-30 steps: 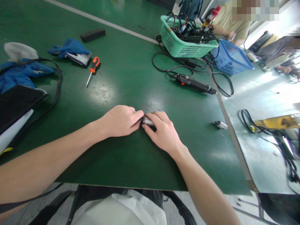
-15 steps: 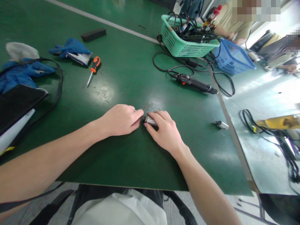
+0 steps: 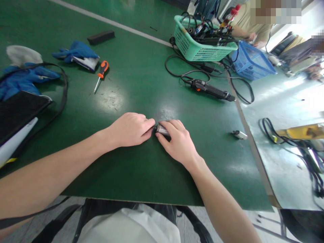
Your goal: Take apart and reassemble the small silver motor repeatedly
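Note:
In the head view my right hand (image 3: 178, 140) is wrapped over a small silver cylindrical motor (image 3: 162, 130) lying near the middle of the green table, its dark shaft end pointing left. My left hand (image 3: 134, 130) is closed in a pinch just off that shaft end, and its fingertips hide whatever is between them. A second, similar small motor (image 3: 239, 135) lies apart on the right, near the table's seam. Farther off, a black electric screwdriver (image 3: 211, 90) rests with its cable coiled behind it.
An orange-and-black screwdriver (image 3: 101, 75), blue gloves (image 3: 77, 52) and a dark block (image 3: 101, 37) lie at the upper left. A green basket (image 3: 202, 52) of cabled tools and a blue basket (image 3: 253, 64) stand at the back. A yellow tool (image 3: 301, 131) is at right. Other people sit beyond.
Both hands and the motor stay in the same place. A co-worker's hands at the back have shifted slightly.

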`<state>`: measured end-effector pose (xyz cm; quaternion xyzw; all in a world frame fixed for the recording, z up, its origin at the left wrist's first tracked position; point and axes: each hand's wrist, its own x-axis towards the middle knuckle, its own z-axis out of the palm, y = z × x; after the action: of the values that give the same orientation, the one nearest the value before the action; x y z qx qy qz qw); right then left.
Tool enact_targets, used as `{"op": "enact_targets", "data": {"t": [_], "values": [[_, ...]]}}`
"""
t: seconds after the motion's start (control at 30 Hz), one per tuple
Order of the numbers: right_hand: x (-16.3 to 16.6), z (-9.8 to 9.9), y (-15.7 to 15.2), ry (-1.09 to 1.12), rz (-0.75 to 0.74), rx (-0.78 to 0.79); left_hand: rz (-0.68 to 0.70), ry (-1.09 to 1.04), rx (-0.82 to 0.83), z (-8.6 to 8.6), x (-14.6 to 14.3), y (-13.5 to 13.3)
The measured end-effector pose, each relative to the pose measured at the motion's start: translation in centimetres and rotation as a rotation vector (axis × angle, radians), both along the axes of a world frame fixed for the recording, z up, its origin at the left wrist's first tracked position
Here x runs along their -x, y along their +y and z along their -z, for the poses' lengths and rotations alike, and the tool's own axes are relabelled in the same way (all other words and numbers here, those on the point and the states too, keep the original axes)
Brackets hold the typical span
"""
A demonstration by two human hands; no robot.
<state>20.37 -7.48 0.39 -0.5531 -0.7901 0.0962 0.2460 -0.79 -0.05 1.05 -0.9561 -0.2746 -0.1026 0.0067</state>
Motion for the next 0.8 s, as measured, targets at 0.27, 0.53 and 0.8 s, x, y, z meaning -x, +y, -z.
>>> {"op": "enact_targets", "data": {"t": [0.27,0.53,0.8], "values": [[0.04,0.01,0.04,-0.006,-0.007,-0.002,0.029,0.003,0.015,0.23,0.11,0.06],[0.06,-0.08,0.12,0.009,-0.01,-0.006,0.039,-0.002,0.024,0.11,0.04,0.03],[0.04,-0.12,0.08,-0.001,-0.015,-0.018,0.039,-0.013,0.022,0.31,0.1,0.12]]}}
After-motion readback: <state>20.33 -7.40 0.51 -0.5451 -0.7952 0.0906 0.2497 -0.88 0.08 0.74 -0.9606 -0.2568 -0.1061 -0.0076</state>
